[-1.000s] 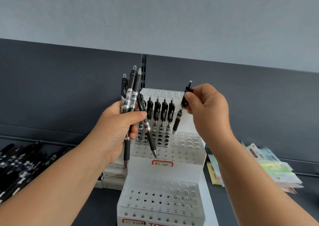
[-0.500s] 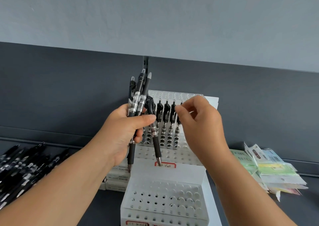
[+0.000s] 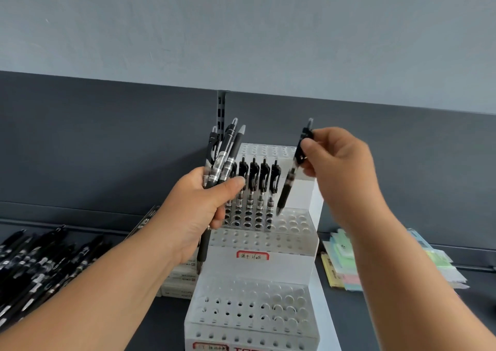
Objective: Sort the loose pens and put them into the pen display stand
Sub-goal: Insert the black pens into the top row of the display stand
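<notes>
So the right hand (image 3: 341, 168) is back up in the air, pinching a single pen (image 3: 288, 184) by its clip end between thumb and fingers. The tip is hanging just over the open holes to the right of the standing pens (image 3: 259, 179). Half a second ago that hand was down at the row, right beside the left hand. The one pen that was crossing the bundle at a slant isn't showing there anymore. My guess is that one pen just went in and this is the next one, pulled out of the bundle, so the row is filling left to right.

The left hand (image 3: 198, 211) is gripping the bundle of pens (image 3: 222, 160) with fingers and thumb wrapped around it, holding it up in front of the left side of the pen display stand (image 3: 295, 267).

Counting:
- Standing in the middle step are four clear ones, plus what looks like a fifth half hidden behind the left thumb.
- In the bundle, three tops are poking out.
- In the right hand there's one.
- The loose pens (image 3: 40, 264) are lying in a heap at the left end of the shelf (image 3: 171, 324), too many and too blurry to count.
- There's one stack of pastel packets (image 3: 346, 273) lying to the right of the stand.
- Some small white boxes (image 3: 179, 283) are sitting at its left, though I can't tell how many.
</notes>
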A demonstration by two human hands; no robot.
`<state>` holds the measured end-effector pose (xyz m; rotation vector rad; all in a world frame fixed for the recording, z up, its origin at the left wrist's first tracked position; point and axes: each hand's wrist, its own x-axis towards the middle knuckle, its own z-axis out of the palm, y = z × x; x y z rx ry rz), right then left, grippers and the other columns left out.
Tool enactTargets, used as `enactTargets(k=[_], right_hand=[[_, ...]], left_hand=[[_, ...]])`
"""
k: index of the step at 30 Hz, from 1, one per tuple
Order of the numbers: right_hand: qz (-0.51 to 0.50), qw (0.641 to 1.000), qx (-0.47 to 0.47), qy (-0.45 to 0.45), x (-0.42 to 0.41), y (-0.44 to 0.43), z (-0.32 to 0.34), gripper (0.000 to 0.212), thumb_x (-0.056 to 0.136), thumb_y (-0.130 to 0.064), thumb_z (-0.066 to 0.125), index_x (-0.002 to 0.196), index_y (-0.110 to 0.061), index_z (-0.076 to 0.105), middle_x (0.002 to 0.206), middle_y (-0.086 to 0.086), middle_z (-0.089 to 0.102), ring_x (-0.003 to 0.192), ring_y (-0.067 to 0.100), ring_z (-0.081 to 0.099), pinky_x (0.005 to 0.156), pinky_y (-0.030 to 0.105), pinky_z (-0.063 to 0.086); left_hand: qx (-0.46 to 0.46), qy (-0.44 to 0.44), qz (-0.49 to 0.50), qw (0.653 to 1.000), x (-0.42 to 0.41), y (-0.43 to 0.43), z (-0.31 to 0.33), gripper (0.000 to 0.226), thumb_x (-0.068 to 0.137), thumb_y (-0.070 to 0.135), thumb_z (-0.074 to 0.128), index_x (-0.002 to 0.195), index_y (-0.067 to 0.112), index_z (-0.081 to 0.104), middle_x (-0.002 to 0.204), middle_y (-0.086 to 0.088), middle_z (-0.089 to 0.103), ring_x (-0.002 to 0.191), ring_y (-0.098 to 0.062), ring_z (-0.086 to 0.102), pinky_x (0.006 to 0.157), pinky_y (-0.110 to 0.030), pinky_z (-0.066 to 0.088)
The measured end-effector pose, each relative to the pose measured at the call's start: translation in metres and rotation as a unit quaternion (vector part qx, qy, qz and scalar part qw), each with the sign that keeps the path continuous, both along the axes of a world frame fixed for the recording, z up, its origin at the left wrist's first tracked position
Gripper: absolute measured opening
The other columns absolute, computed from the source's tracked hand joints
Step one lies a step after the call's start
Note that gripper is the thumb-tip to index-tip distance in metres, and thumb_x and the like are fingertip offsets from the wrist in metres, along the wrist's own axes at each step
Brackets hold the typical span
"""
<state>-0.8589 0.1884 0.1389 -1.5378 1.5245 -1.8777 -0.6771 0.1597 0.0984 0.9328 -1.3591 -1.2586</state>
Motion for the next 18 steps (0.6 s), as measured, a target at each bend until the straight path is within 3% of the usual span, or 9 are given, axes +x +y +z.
enactTargets(k=[7,11,15,18], right_hand=[[-0.069,0.991,0.004,0.116,0.001,-0.012,-0.015,0.011,0.094,-0.019,0.055,0.087,-0.023,0.062,0.070,-0.008,0.064,0.067,0.013,0.059,0.067,0.031,0.050],[-0.085,0.979,0.094,0.159,-0.002,-0.024,-0.046,0.012,0.095,-0.025,0.054,0.089,-0.018,0.062,0.069,-0.002,0.063,0.063,0.015,0.057,0.061,0.032,0.046],[-0.095,0.972,0.138,0.164,-0.002,-0.023,-0.054,0.015,0.095,-0.028,0.053,0.084,-0.019,0.059,0.070,0.001,0.064,0.073,0.021,0.064,0.066,0.034,0.051],[-0.128,0.969,0.097,0.188,0.001,-0.016,-0.043,0.012,0.093,-0.030,0.056,0.096,-0.021,0.061,0.086,-0.005,0.063,0.078,0.015,0.059,0.071,0.031,0.048]], left_hand=[[0.051,0.034,0.009,0.998,0.000,0.001,0.000,0.021,0.088,0.036,0.060,0.089,0.014,0.060,0.068,-0.001,0.053,0.048,-0.010,0.041,0.042,-0.023,0.033],[0.062,0.038,0.003,0.997,0.001,0.001,-0.001,0.018,0.092,0.030,0.058,0.084,0.013,0.059,0.065,-0.001,0.054,0.046,-0.010,0.042,0.040,-0.022,0.033],[0.072,0.045,-0.019,0.996,0.001,0.002,-0.003,0.012,0.092,0.024,0.059,0.086,0.013,0.059,0.066,-0.002,0.056,0.046,-0.010,0.043,0.041,-0.021,0.033],[0.059,0.037,-0.034,0.997,-0.002,0.005,-0.004,0.012,0.086,0.024,0.064,0.085,0.013,0.060,0.066,-0.001,0.057,0.046,-0.010,0.043,0.041,-0.021,0.033]])
